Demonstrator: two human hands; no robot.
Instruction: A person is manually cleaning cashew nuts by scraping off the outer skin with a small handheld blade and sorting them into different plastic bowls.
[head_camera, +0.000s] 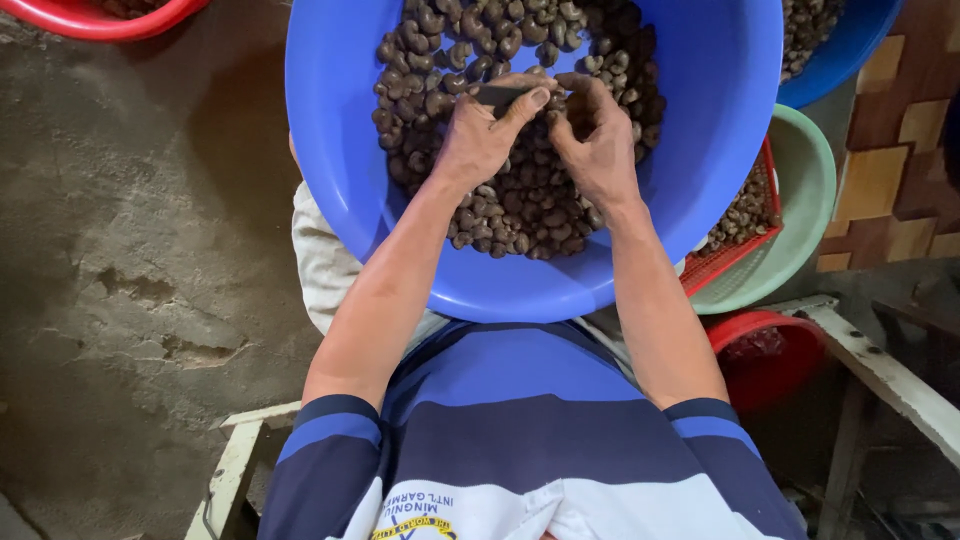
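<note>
A dark flat blade (497, 95) is gripped by the left hand (483, 135); a curved, dull cashew nut (556, 104) is pinched by the right hand (597, 140) over the smooth blue plastic basin (330, 120).

Bright blue basin (700, 150) in the middle, heaped with dark brown nuts (520, 210); a second blue basin (850, 40) right of it; below that a pale green bowl (810, 170) holding a red crate (740, 255); a red bowl (770, 350) lower still; another red bowl (90, 15) far left; floor (120, 250) mottled grey-brown; shirt (530, 430) striped blue, navy and white.
</note>
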